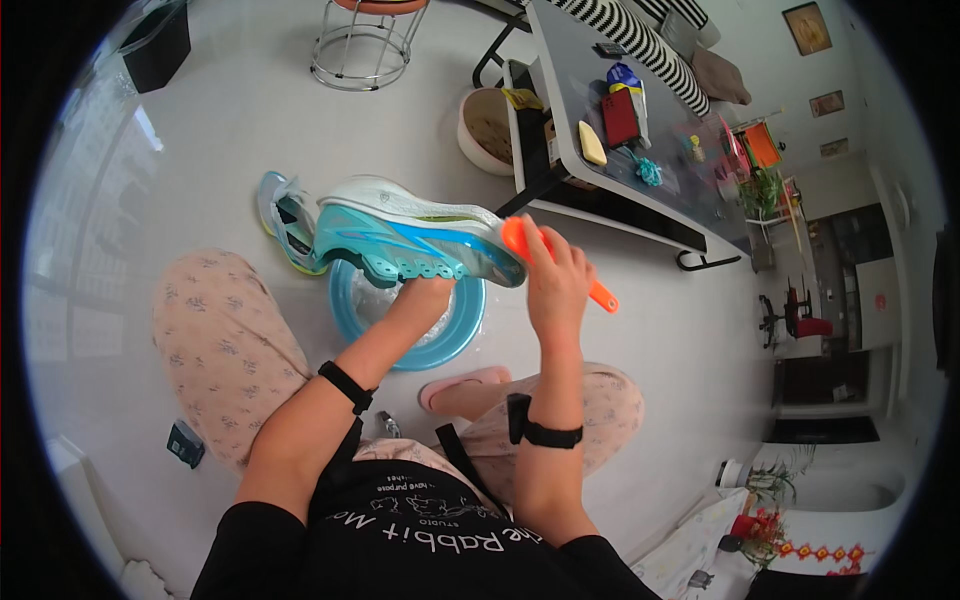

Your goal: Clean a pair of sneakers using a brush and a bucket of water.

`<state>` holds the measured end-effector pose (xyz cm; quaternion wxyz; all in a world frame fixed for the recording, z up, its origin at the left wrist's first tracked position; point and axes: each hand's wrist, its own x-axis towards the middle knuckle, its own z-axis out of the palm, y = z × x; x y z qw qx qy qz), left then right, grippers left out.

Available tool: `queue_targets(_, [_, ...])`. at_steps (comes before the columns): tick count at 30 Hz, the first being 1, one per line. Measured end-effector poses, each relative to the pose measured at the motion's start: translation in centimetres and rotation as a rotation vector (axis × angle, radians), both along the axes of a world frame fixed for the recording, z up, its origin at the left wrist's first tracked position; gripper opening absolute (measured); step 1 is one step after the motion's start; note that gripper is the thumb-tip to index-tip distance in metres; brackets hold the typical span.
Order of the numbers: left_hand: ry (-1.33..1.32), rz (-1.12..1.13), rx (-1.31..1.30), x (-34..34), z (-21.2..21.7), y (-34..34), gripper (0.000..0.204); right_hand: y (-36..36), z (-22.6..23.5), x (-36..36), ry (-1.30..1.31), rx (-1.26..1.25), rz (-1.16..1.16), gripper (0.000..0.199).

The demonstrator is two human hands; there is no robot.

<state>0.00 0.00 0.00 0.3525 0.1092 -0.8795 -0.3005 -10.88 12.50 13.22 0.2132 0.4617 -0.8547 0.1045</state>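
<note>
A turquoise running shoe (410, 242) with a white sole is held on its side above a blue basin (462, 335). My left hand (428, 292) reaches into the shoe's opening and bears it; the fingers are hidden inside. In my right hand (558, 280) is an orange-handled scrubbing brush (603, 296), its head against the toe end of the shoe. Whitish, sudsy-looking water (375, 305) shows in the basin. The other shoe (287, 222), pale with light blue and yellow-green edges, lies on the floor beyond my left knee.
A low grey-topped table (590, 185) at the far right carries a yellow soap bar (592, 143), a red box-like item (620, 117) and a turquoise mesh ball (648, 172). Near it stand a white bin (487, 132) and a wire-legged stool (372, 50). A black bin (156, 45) is far left.
</note>
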Motion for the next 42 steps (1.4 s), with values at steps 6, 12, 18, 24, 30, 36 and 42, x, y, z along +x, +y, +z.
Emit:
queue_targets(6, [-0.088, -0.074, 0.078, -0.1, 0.3, 0.5, 0.015, 1.0, 0.0, -0.4, 0.007, -0.068, -0.019, 0.052])
queue_targets(12, [0.075, 0.014, 0.221, -0.3, 0.1, -0.1, 0.009, 0.3, -0.2, -0.1, 0.005, -0.062, 0.043, 0.053])
queue_targets(18, [0.082, 0.063, 0.208, -0.4, 0.8, 0.6, 0.013, 1.4, -0.3, -0.1, 0.035, -0.085, -0.001, 0.055])
queue_targets(24, [0.145, 0.051, 0.314, -0.3, 1.2, 0.6, 0.015, 2.0, 0.0, -0.2, -0.014, -0.083, 0.02, 0.055])
queue_targets(30, [-0.165, -0.027, 0.397, 0.1, 2.4, 0.9, 0.015, 0.8, 0.4, 0.8, 0.051, -0.096, 0.05, 0.052])
queue_targets(36, [-0.174, 0.043, 0.607, 0.4, 3.1, 0.5, 0.022, 2.5, 0.3, 0.3, -0.033, -0.122, 0.037, 0.051])
queue_targets(42, [-0.057, 0.055, 0.628, 0.0, 3.1, 1.0, 0.031, 0.8, 0.0, 0.9, 0.069, -0.112, 0.095, 0.051])
